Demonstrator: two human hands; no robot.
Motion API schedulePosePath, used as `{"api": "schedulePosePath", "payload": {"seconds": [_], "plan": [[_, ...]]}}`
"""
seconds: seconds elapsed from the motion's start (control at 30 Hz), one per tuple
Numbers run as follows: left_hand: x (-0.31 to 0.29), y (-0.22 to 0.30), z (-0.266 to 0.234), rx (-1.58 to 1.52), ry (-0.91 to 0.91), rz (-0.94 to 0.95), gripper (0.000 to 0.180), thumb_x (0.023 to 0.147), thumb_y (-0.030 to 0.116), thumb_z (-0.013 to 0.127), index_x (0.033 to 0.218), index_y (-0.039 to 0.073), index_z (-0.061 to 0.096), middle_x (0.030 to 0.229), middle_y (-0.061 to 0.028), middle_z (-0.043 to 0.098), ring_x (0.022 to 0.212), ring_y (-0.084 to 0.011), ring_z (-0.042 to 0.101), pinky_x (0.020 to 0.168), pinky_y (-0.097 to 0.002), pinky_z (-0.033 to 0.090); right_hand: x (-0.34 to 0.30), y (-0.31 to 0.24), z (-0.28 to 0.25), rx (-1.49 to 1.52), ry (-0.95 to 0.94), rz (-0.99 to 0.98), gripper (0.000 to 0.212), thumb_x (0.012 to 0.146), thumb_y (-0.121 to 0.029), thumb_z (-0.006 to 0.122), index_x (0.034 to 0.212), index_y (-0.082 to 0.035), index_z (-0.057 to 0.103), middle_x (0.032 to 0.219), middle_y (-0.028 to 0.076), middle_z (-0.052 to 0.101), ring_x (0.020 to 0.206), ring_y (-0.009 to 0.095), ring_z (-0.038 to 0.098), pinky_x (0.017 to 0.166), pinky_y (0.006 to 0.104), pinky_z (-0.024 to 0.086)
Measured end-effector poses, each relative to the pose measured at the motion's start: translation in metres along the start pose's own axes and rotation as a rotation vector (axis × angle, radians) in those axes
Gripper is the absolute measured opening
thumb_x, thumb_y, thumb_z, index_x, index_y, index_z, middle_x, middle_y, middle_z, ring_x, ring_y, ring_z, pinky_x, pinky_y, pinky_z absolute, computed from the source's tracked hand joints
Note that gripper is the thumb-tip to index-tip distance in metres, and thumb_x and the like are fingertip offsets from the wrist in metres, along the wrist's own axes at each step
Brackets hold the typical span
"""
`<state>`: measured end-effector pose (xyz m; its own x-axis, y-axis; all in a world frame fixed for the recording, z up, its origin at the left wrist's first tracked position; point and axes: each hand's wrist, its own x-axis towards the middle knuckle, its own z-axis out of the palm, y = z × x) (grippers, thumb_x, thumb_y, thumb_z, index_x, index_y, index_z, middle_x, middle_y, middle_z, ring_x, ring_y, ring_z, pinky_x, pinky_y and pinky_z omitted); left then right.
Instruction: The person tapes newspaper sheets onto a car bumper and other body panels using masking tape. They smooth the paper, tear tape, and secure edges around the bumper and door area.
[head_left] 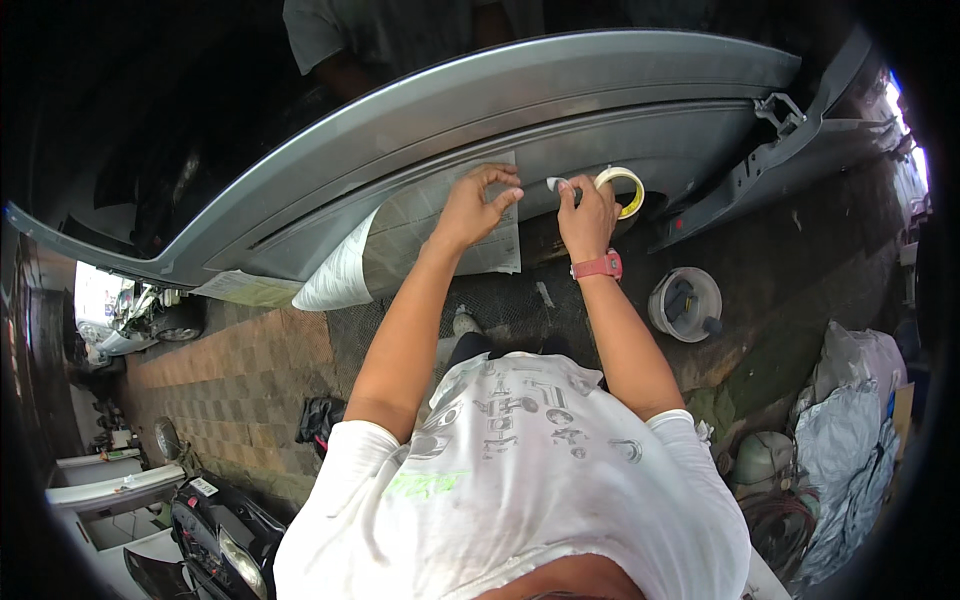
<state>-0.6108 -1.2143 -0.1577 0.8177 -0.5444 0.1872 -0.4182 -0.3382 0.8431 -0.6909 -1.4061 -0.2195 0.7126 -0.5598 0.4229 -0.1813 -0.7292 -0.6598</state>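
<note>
A grey car door panel [520,110] stretches across the upper view, with sheets of newspaper [420,235] laid over its lower part. My left hand [478,205] rests on the newspaper with fingers curled, pressing it against the door. My right hand [588,212] holds a roll of masking tape [622,188] against the panel, a short tab of tape pulled out toward the left. A red watch [598,266] sits on my right wrist.
Another person in a grey shirt [400,30] stands behind the door. A white bucket [685,303] with tools sits on the ground at right. Bags and plastic sheeting [850,420] lie lower right. A black motorbike [215,535] stands lower left on checkered paving.
</note>
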Motion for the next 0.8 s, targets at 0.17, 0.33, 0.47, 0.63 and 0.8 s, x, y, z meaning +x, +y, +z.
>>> {"api": "schedulePosePath", "payload": {"seconds": [0.17,0.33,0.47,0.63,0.8], "plan": [[0.001,-0.009,-0.004,0.009,-0.045,0.025,0.023,0.097,0.021,0.083,0.106,0.0,0.08,0.138,-0.0155,0.073,0.135,-0.0342,0.065,0.116,-0.046,0.048,0.017,-0.046,-0.003,0.069,0.038,-0.232,0.03,0.094,-0.038,0.081,0.095,-0.009,0.076,0.11,0.016,0.065,0.113,0.036,0.059,0.098,0.0506,0.039],[0.004,-0.014,-0.007,0.064,-0.088,0.027,0.026,0.097,0.021,0.083,0.111,-0.001,0.081,0.135,-0.0145,0.075,0.129,-0.034,0.069,0.113,-0.0461,0.05,0.034,-0.068,0.01,-0.001,0.02,-0.218,0.033,0.089,-0.041,0.084,0.093,-0.009,0.077,0.102,0.016,0.062,0.108,0.036,0.057,0.097,0.0503,0.039],[0.006,-0.008,-0.008,0.02,-0.067,0.037,0.019,0.093,0.017,0.083,0.099,0.0,0.081,0.13,-0.0159,0.076,0.123,-0.0379,0.071,0.106,-0.0455,0.054,0.039,-0.063,0.019,-0.037,0.101,-0.185,0.046,0.081,-0.051,0.09,0.089,-0.008,0.074,0.099,0.016,0.063,0.108,0.036,0.058,0.097,0.0513,0.039],[-0.023,-0.02,-0.019,0.071,0.105,0.042,0.022,0.095,0.019,0.082,0.109,0.003,0.081,0.127,-0.0149,0.077,0.121,-0.0358,0.072,0.104,-0.0448,0.055,0.05,-0.049,0.014,-0.058,0.097,-0.023,0.057,0.071,-0.058,0.097,0.08,-0.012,0.064,0.095,0.012,0.066,0.106,0.036,0.062,0.096,0.0535,0.042],[-0.095,-0.047,-0.029,0.23,0.464,-0.133,0.038,0.097,0.019,0.079,0.132,0.006,0.073,0.128,-0.0202,0.073,0.119,-0.0418,0.069,0.105,-0.0487,0.053,0.052,0.017,0.009,0.033,0.083,0.111,0.043,0.089,-0.05,0.087,0.095,-0.012,0.068,0.1,0.016,0.071,0.105,0.042,0.065,0.095,0.0554,0.047]]}}
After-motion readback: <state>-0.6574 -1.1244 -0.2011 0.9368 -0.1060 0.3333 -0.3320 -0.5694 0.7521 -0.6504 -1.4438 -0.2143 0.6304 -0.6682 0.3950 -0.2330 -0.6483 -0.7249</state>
